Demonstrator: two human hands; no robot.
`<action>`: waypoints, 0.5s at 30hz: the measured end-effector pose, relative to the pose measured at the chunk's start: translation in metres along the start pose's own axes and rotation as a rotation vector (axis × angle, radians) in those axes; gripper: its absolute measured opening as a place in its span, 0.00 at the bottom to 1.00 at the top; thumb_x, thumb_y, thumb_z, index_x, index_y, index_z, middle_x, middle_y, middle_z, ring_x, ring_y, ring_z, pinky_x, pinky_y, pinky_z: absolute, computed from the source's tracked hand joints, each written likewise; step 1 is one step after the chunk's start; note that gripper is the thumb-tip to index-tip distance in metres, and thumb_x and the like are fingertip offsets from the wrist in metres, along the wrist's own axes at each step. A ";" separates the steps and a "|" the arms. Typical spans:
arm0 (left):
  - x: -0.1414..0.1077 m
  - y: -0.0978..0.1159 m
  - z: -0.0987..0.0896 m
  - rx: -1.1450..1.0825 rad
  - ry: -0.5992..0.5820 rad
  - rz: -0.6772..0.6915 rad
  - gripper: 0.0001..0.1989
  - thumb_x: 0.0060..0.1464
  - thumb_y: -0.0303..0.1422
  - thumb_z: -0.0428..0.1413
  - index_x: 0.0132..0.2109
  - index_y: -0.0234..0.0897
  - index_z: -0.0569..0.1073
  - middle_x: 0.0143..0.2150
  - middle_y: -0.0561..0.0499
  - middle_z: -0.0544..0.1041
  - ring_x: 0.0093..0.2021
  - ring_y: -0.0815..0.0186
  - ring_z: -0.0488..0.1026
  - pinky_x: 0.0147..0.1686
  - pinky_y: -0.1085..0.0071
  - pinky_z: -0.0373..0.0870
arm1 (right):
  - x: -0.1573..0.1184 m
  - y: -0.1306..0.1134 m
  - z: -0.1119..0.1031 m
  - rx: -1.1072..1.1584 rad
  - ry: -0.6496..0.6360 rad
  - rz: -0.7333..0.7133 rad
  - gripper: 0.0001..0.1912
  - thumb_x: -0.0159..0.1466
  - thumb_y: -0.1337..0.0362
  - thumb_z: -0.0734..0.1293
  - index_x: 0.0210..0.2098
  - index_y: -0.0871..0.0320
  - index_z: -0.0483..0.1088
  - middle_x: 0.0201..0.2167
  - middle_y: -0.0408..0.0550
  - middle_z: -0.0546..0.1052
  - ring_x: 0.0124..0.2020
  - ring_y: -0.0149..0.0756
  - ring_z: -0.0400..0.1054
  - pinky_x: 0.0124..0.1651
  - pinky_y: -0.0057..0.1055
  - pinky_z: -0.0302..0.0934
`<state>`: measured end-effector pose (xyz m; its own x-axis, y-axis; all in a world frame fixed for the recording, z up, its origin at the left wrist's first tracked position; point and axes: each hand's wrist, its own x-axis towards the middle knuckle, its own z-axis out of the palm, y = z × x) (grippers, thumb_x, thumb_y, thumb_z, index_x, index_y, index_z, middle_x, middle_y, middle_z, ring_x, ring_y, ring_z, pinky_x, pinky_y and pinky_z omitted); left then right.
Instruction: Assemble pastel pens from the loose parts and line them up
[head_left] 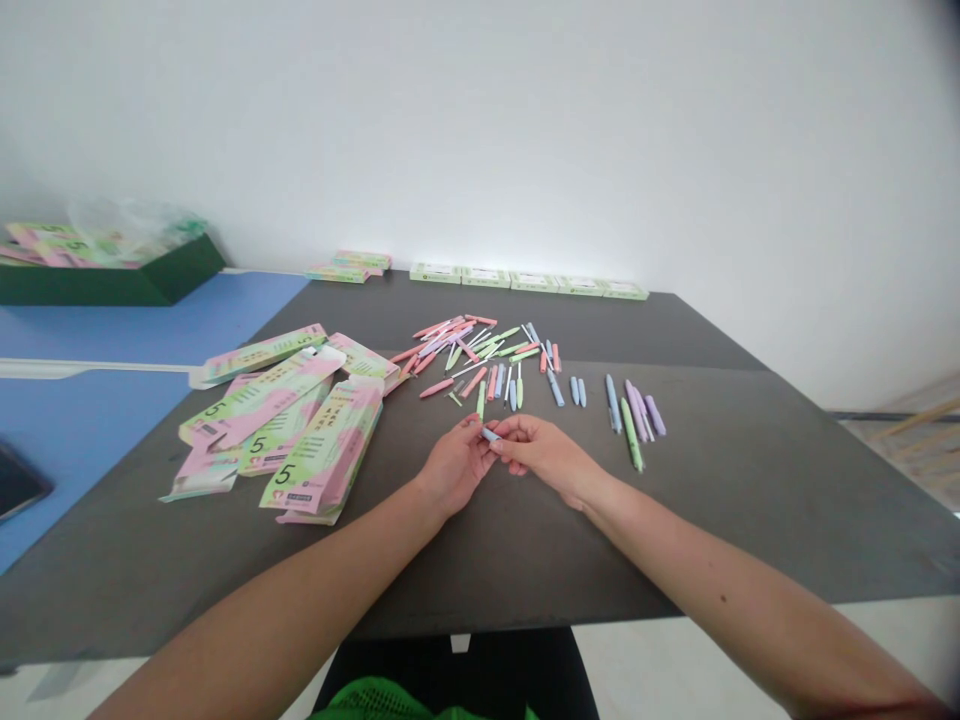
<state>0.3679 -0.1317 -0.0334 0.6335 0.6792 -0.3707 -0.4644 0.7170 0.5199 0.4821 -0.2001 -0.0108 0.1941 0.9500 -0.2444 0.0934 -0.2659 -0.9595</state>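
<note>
In front of me, my left hand and my right hand meet with closed fingertips around a short light-blue pen barrel. Just beyond the fingertips, a green pen part points away from me; whether the left fingers touch it I cannot tell. Past the hands lies a loose spread of pen parts: pink barrels, green barrels, blue barrels and thin white refills. To the right of my right hand are a green pen, a blue pen and several purple pen pieces.
Pink-and-green cardboard boxes are heaped on the left of the dark table. A row of boxes and a small stack line the wall. A green bin stands on the blue surface at far left.
</note>
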 end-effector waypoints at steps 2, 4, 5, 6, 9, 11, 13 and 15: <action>0.001 0.002 0.001 -0.014 0.022 -0.008 0.06 0.55 0.19 0.48 0.36 0.34 0.64 0.29 0.51 0.72 0.25 0.73 0.71 0.26 0.78 0.69 | -0.004 0.000 -0.002 0.019 -0.021 -0.035 0.13 0.55 0.60 0.68 0.38 0.59 0.69 0.22 0.37 0.69 0.20 0.22 0.62 0.25 0.21 0.57; 0.002 0.004 0.001 -0.040 0.069 -0.013 0.06 0.56 0.20 0.47 0.35 0.34 0.63 0.29 0.50 0.73 0.26 0.73 0.73 0.28 0.77 0.71 | -0.008 0.000 -0.006 0.046 -0.005 -0.067 0.15 0.55 0.59 0.68 0.40 0.58 0.69 0.22 0.37 0.69 0.21 0.23 0.62 0.26 0.22 0.58; 0.003 0.005 0.001 -0.054 0.097 -0.013 0.06 0.56 0.20 0.47 0.36 0.34 0.63 0.29 0.49 0.73 0.27 0.72 0.74 0.29 0.77 0.71 | -0.009 0.000 -0.009 0.054 0.020 -0.081 0.16 0.55 0.58 0.68 0.40 0.58 0.69 0.22 0.38 0.69 0.21 0.24 0.62 0.27 0.23 0.58; 0.003 0.006 0.001 -0.065 0.121 -0.012 0.06 0.56 0.19 0.47 0.37 0.35 0.62 0.30 0.49 0.74 0.28 0.71 0.75 0.30 0.77 0.72 | -0.009 0.000 -0.013 0.055 0.055 -0.094 0.16 0.54 0.58 0.68 0.39 0.59 0.69 0.22 0.38 0.69 0.21 0.24 0.62 0.27 0.23 0.58; 0.004 0.007 0.003 -0.071 0.142 -0.006 0.10 0.55 0.19 0.48 0.42 0.36 0.61 0.34 0.47 0.75 0.31 0.70 0.76 0.29 0.77 0.73 | -0.002 0.003 -0.031 0.019 0.190 -0.132 0.14 0.53 0.58 0.69 0.36 0.59 0.70 0.22 0.39 0.70 0.22 0.25 0.62 0.28 0.25 0.58; 0.002 0.008 0.004 -0.058 0.127 -0.002 0.14 0.55 0.19 0.48 0.47 0.39 0.60 0.36 0.47 0.75 0.31 0.70 0.77 0.28 0.78 0.73 | 0.007 0.006 -0.050 -0.012 0.306 -0.152 0.14 0.51 0.58 0.69 0.34 0.59 0.70 0.22 0.40 0.69 0.22 0.26 0.62 0.28 0.25 0.57; 0.000 0.009 0.005 -0.040 0.104 -0.001 0.18 0.56 0.20 0.48 0.50 0.43 0.58 0.38 0.47 0.76 0.31 0.71 0.77 0.28 0.79 0.73 | 0.017 0.007 -0.073 -0.056 0.438 -0.171 0.12 0.52 0.58 0.68 0.32 0.59 0.70 0.22 0.40 0.70 0.22 0.26 0.62 0.28 0.25 0.57; -0.001 0.009 0.006 -0.023 0.083 0.003 0.18 0.56 0.20 0.48 0.51 0.44 0.59 0.39 0.48 0.76 0.31 0.71 0.77 0.28 0.79 0.73 | 0.026 0.006 -0.097 -0.161 0.578 -0.189 0.11 0.53 0.59 0.66 0.32 0.59 0.70 0.24 0.42 0.71 0.23 0.27 0.63 0.29 0.26 0.59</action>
<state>0.3666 -0.1265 -0.0241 0.5789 0.6913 -0.4323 -0.4806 0.7176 0.5040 0.5822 -0.1931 -0.0095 0.6521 0.7533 0.0861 0.3151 -0.1660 -0.9344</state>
